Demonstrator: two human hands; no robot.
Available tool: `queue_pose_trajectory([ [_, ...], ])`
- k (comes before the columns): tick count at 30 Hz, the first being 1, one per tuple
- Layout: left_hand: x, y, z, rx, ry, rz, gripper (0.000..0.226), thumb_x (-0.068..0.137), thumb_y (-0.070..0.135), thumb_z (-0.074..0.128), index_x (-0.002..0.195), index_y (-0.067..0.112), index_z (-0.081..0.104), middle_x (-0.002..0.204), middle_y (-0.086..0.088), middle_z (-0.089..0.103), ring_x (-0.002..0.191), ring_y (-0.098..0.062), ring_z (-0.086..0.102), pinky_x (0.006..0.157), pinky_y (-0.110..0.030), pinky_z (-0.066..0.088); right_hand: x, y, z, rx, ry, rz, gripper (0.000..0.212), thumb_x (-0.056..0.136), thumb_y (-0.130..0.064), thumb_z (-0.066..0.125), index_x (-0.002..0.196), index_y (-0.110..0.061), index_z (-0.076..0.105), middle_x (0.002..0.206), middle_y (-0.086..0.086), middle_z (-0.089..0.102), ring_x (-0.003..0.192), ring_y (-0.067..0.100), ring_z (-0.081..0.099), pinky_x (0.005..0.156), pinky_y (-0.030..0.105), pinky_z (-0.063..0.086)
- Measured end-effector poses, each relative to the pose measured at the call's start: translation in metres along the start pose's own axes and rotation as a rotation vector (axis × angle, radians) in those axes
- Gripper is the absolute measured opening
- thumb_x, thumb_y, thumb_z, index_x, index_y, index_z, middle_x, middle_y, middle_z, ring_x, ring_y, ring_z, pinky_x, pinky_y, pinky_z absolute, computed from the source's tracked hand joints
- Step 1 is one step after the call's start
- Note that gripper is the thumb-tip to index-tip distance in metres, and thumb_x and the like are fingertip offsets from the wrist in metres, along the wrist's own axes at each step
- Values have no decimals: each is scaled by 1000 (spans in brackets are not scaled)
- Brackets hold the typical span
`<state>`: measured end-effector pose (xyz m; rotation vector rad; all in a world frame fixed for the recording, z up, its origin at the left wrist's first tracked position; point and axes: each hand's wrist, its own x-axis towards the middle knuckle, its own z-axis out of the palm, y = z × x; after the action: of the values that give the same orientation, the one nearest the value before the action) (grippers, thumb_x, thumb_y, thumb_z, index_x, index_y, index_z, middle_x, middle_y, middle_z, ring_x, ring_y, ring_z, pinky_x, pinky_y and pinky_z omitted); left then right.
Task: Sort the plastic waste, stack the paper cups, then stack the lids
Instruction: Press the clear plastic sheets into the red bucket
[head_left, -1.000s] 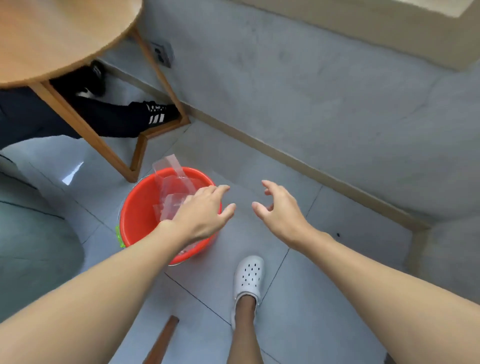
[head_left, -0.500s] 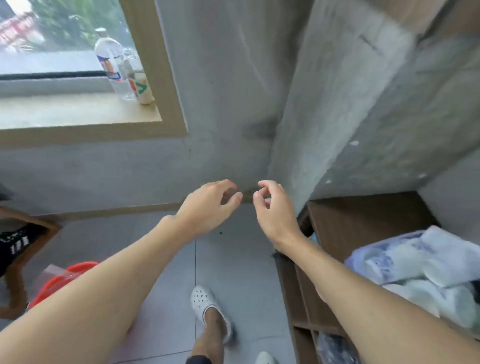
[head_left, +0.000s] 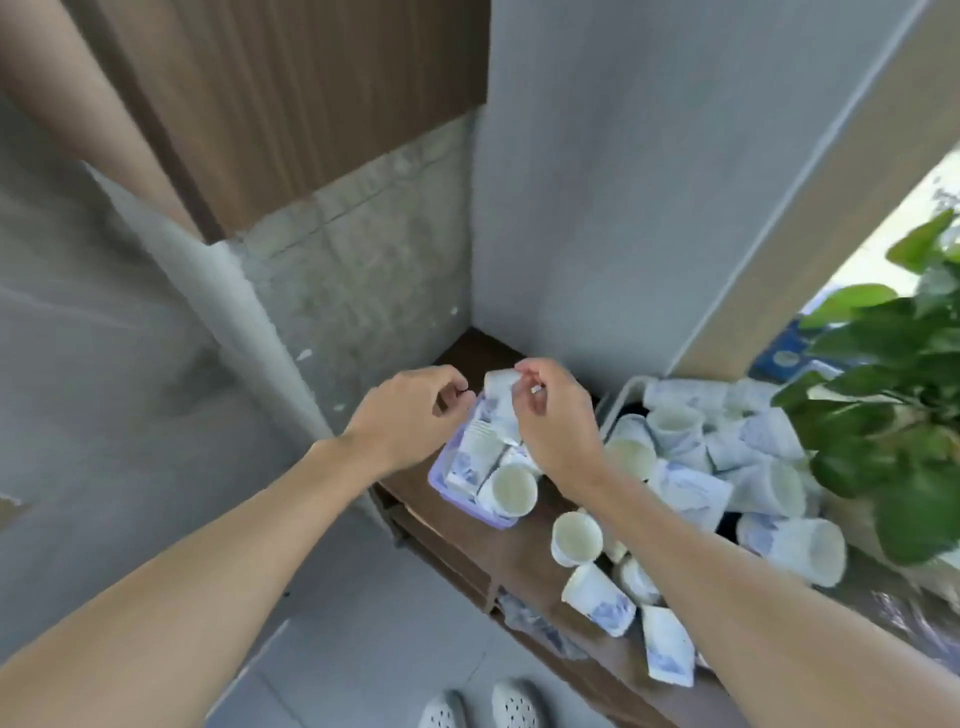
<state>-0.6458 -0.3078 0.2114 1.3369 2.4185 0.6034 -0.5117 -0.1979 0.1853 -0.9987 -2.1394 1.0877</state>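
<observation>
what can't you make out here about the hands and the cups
Head view:
Whether the right hand pinches the raised paper cup: its fingers cover the contact, and motion blurs it.
How many cups lie in the purple basket: the left hand and right wrist hide part.
The loose cup pile: plant leaves cover its right edge.
The cups' blue print: too blurred.

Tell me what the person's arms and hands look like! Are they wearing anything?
The left arm and right arm are bare, no sleeves in sight. The left hand and right hand wear no gloves; I see no watch, bracelet or ring. The picture is blurry, so something tiny could hide.
</observation>
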Motion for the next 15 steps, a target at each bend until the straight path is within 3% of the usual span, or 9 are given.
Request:
queue_pose_trajectory([
  [3,19,61,29,-3,-74,192,27,93,48,53,105,28,65,88,18,61,83,-11,62,85,-39,52,-15,32,-70,-16,176,87,19,96,-14,49,110,-14,62,76,-10,49,63,4,48,74,28,45],
  [7,21,160,81,-43,-118,430,21,94,39,60,102,22,68,90,12,68,82,-14,64,79,-36,52,-63,79,-171,-63,383,176,21,96,-14,48,112,-12,62,88,-2,59,72,11,52,75,26,44],
  [11,0,271,143,-67,-211,660,21,95,36,62,104,19,70,90,10,69,80,-14,66,78,-36,53,-131,130,-270,-111,586,276,21,94,-11,49,109,-9,64,77,-8,55,71,6,50,70,20,37],
  [15,-36,366,223,-42,-325,794,21,93,36,64,106,19,69,90,11,67,85,-16,65,77,-36,54,-207,188,-354,-154,708,415,18,93,-12,51,104,-12,66,78,-2,62,75,15,56,71,26,43],
])
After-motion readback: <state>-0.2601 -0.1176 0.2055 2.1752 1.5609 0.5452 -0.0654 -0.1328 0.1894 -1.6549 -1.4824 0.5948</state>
